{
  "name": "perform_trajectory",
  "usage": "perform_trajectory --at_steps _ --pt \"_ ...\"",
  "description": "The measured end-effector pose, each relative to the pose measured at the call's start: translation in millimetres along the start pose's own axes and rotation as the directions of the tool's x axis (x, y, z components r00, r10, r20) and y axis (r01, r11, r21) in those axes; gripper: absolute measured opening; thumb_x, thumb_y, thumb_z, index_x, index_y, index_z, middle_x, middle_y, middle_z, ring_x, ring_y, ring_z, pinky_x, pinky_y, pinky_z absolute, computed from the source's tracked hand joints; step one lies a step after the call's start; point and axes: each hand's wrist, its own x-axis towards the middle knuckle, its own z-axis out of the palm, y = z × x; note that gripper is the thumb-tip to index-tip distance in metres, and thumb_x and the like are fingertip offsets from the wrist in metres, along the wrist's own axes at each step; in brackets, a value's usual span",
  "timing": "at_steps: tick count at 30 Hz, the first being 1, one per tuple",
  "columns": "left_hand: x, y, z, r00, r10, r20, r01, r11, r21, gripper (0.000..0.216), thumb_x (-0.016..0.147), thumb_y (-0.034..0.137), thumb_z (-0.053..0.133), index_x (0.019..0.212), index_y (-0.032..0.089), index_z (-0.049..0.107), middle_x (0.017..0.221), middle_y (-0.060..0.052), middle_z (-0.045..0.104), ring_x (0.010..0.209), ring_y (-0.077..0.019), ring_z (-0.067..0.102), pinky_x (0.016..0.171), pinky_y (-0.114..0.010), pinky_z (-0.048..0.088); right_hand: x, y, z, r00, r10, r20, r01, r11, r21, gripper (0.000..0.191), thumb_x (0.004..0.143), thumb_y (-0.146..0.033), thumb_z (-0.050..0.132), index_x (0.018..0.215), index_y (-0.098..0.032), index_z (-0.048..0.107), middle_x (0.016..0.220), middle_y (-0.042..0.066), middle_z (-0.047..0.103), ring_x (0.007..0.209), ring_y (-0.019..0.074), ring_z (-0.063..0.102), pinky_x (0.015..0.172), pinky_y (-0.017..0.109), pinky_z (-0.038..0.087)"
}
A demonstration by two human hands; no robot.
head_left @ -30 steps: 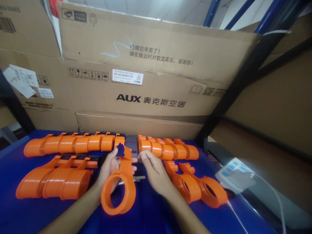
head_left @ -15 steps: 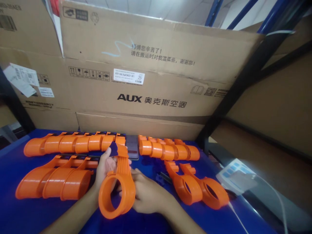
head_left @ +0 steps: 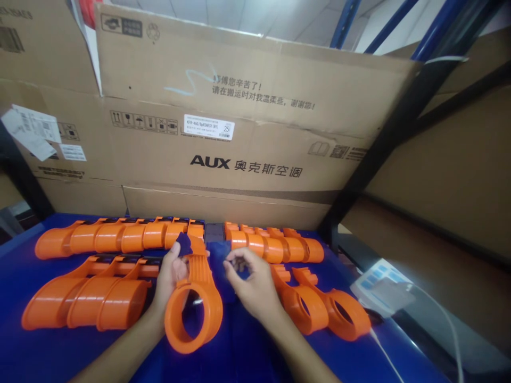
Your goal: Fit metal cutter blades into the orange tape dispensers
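Observation:
My left hand [head_left: 170,276] is closed round the ribbed handle of an orange plastic part [head_left: 195,300] with a large ring at its near end. A small dark blue piece [head_left: 184,243] sits at the top of that handle by my thumb. My right hand [head_left: 251,284] is raised just right of the part, fingers curled in a pinch on a dark blue piece [head_left: 220,255] that blends with the blue surface. Two more orange ring parts [head_left: 319,306] lie to the right of my right hand.
Rows of orange parts lie on the blue table [head_left: 247,351]: a back left row [head_left: 112,236], a back right row [head_left: 271,246] and a front left group [head_left: 83,300]. A dark phone [head_left: 214,231] lies between the back rows. Cardboard boxes [head_left: 239,133] wall off the back. A white device with a cable [head_left: 381,290] sits at right.
My right hand came out from under the ring, rose to the right of the handle and now pinches a dark blue piece. My left hand kept its hold on the orange part.

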Motion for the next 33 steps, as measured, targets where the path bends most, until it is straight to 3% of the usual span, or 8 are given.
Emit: perform_trajectory --at_steps 3,6,8,15,18,21,25,33 --pt "-1 -7 5 0.996 -0.076 0.055 0.076 0.997 0.009 0.049 0.082 0.052 0.073 0.114 0.015 0.073 0.089 -0.010 0.080 0.085 -0.0300 0.077 0.075 -0.039 0.063 2 1 0 0.992 0.086 -0.095 -0.066 0.978 0.196 0.017 0.090 -0.027 0.069 0.103 -0.024 0.058 0.082 -0.001 0.060 0.070 0.0150 0.058 0.067 0.027 0.049" --pt "-4 -11 8 0.990 -0.127 0.061 0.126 0.992 0.022 0.050 0.085 0.049 0.072 0.121 0.013 0.070 0.099 -0.013 0.080 0.092 -0.0314 0.077 0.079 -0.040 0.063 4 1 2 0.986 0.153 -0.063 -0.121 0.928 0.353 0.026 0.089 -0.031 0.072 0.107 -0.025 0.054 0.089 0.000 0.061 0.074 0.0147 0.061 0.070 0.027 0.050" --pt "-4 -13 8 0.987 -0.136 0.080 0.136 0.991 0.008 0.050 0.087 0.048 0.071 0.123 0.013 0.069 0.104 -0.015 0.079 0.095 -0.0321 0.077 0.081 -0.041 0.063 5 1 3 0.985 0.171 -0.032 -0.145 0.908 0.393 0.022 0.093 -0.036 0.068 0.107 -0.025 0.053 0.087 -0.001 0.060 0.074 0.0142 0.059 0.071 0.026 0.049" --pt "-1 -18 1 0.986 -0.115 0.118 0.116 0.993 -0.001 0.050 0.085 0.045 0.074 0.126 0.016 0.067 0.109 -0.014 0.078 0.099 -0.0321 0.076 0.084 -0.042 0.062 4 -3 2 0.992 0.106 0.065 -0.121 0.947 0.297 0.015 0.102 -0.039 0.053 0.100 -0.024 0.057 0.091 -0.001 0.056 0.086 0.0158 0.056 0.081 0.028 0.048" --pt "0 -19 -2 0.994 -0.057 0.095 0.048 0.994 0.095 0.047 0.083 0.045 0.077 0.121 0.018 0.068 0.112 -0.014 0.077 0.100 -0.0309 0.075 0.083 -0.040 0.062 3 -3 2 0.991 0.108 0.085 -0.130 0.936 0.327 0.014 0.100 -0.039 0.057 0.102 -0.025 0.057 0.093 -0.001 0.059 0.087 0.0164 0.059 0.081 0.028 0.050" --pt "0 -19 -5 0.997 0.033 0.074 -0.048 0.977 0.207 0.047 0.080 0.040 0.081 0.121 0.021 0.067 0.122 -0.012 0.074 0.104 -0.0291 0.074 0.080 -0.035 0.061 4 0 -2 0.994 0.101 0.032 -0.105 0.930 0.352 0.018 0.099 -0.038 0.060 0.113 -0.026 0.059 0.109 0.003 0.066 0.100 0.0199 0.066 0.089 0.033 0.053" --pt "1 -19 -9 0.996 0.062 0.069 -0.077 0.967 0.244 0.050 0.079 0.041 0.081 0.123 0.022 0.067 0.127 -0.012 0.071 0.106 -0.0283 0.072 0.077 -0.032 0.060 6 0 -13 0.999 0.038 -0.039 -0.025 0.958 0.286 0.022 0.096 -0.034 0.065 0.117 -0.026 0.064 0.124 0.008 0.069 0.116 0.0250 0.066 0.100 0.041 0.052" --pt "0 -15 -6 0.983 0.183 0.028 -0.182 0.937 0.299 0.043 0.075 0.034 0.086 0.114 0.023 0.072 0.122 -0.008 0.074 0.104 -0.0229 0.070 0.077 -0.026 0.056 6 -8 -20 0.998 -0.058 0.021 0.053 0.983 0.175 0.021 0.091 -0.029 0.071 0.112 -0.025 0.070 0.123 0.008 0.073 0.120 0.0280 0.066 0.108 0.049 0.050"
